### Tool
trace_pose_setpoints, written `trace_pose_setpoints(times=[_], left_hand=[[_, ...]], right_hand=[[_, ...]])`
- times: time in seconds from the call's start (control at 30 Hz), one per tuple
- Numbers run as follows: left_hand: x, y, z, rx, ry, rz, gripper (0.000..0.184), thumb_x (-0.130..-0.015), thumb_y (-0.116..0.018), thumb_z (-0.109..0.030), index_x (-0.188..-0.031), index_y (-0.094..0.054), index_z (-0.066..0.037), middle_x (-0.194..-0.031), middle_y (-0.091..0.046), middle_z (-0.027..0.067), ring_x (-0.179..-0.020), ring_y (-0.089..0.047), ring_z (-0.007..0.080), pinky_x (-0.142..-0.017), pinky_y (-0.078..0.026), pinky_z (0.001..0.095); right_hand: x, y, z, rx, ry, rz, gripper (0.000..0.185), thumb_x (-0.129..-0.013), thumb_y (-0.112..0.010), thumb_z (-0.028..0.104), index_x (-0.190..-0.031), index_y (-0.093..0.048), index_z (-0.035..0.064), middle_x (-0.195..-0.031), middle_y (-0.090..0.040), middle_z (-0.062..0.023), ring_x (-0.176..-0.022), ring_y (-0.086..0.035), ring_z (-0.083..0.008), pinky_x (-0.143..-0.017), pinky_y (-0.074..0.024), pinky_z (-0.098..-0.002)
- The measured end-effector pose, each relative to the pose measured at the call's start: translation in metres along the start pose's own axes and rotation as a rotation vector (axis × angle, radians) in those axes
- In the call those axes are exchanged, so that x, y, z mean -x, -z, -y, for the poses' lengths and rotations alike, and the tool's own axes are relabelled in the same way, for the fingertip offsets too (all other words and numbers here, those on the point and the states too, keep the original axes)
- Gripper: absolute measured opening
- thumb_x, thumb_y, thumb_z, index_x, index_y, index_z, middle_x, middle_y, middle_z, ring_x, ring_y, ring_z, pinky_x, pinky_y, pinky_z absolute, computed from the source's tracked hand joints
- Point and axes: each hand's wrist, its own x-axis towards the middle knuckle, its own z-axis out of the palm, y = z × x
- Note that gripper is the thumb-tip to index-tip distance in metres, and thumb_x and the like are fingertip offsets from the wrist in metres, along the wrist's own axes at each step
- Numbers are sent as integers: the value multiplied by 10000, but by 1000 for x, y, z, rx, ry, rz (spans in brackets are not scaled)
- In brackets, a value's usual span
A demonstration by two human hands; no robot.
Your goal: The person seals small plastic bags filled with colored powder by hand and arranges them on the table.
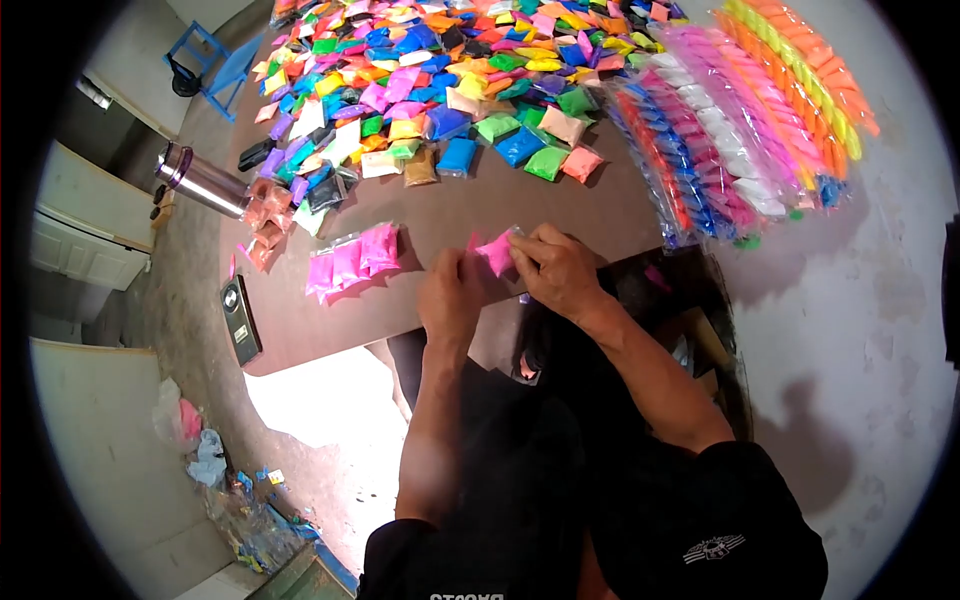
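Note:
Between my two hands, just above the table's front edge, is a small bright pink packet (495, 255). My right hand (562, 272) pinches its right side between thumb and fingers. My left hand (449, 295) is closed to the left of it, and a thin pink strip (473, 242) sticks up from its fingertips. Whether that strip is joined to the packet I cannot tell. A row of several filled pink packets (352, 262) lies on the table to the left of my left hand.
Many coloured packets (420, 110) cover the back of the brown table (300, 345). Long clear bags of packets (740, 130) lie at the right. On the left are a steel flask (205, 180), reddish-brown packets (267, 218) and a dark phone (240, 320). A blue chair (228, 75) stands beyond.

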Motion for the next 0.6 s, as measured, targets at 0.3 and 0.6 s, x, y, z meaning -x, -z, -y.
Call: trace_pose_setpoints(times=[0.3,0.6], left_hand=[[37,11,-16,62,-57,-23,87,-934,-707,-111,-883,-664,-55,-809,-691,145,-718,-677,355,-615,-514,428],[6,8,-5,-140,6,44,86,-933,-702,-133,-900,-663,-64,-816,-687,152,-735,-674,379,-643,-524,435]], right_hand=[[1,-1,0,39,11,-14,143,-918,-713,141,-1040,-774,99,-831,-636,-74,-731,-669,-298,-646,-543,-400],[3,-6,-3,10,48,-67,120,-912,-699,171,-988,-756,98,-831,-638,-111,-728,-663,-359,-622,-538,-456]])
